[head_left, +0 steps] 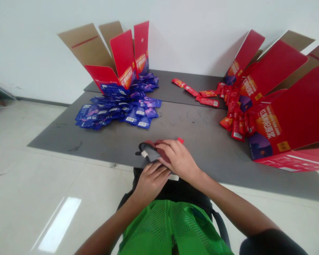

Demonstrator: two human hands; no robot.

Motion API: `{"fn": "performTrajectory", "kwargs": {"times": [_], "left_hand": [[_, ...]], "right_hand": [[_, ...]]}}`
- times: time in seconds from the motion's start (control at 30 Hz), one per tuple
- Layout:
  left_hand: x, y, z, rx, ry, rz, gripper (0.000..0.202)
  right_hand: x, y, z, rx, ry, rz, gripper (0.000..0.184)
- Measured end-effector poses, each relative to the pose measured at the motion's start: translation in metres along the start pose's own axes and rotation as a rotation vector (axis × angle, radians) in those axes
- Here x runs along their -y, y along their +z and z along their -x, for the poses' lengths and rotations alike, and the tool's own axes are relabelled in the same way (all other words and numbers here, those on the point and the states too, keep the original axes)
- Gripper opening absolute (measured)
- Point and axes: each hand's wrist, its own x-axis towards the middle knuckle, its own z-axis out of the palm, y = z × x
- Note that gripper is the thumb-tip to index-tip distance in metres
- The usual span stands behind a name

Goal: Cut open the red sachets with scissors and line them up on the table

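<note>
At the front edge of the table, both hands are on a small dark grey and reddish pouch-like item (154,156) with a black edge and a white label. My left hand (152,181) lies over its near side, fingers together and bent onto it. My right hand (178,158) grips it from the right, with fingers curled over the top. The fingers cover much of the item, so its full shape is hidden. A small bright red piece (180,140) shows just beyond the right fingertips; I cannot tell whether it belongs to the item.
A pile of blue sachets (117,106) spreads before an open red carton (103,76) at the back left. Red sachets (236,120) lie beside several open red cartons (289,120) on the right. The grey table (191,124) stands against a white wall.
</note>
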Motion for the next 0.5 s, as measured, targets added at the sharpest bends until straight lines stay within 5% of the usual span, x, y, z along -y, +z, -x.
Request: {"fn": "performTrajectory", "kwargs": {"times": [0.13, 0.33, 0.5], "left_hand": [[0.001, -0.001, 0.0, 0.016, -0.01, 0.033, 0.025], [0.003, -0.003, -0.002, 0.001, -0.03, 0.085, 0.025], [0.003, 0.0, 0.0, -0.004, -0.041, 0.108, 0.026]], "right_hand": [[-0.014, 0.015, 0.004, 0.061, 0.034, 0.042, 0.031], [-0.082, -0.014, -0.013, 0.024, 0.151, 0.199, 0.033], [-0.048, -0.026, -0.016, -0.15, 0.138, 0.113, 0.033]]}}
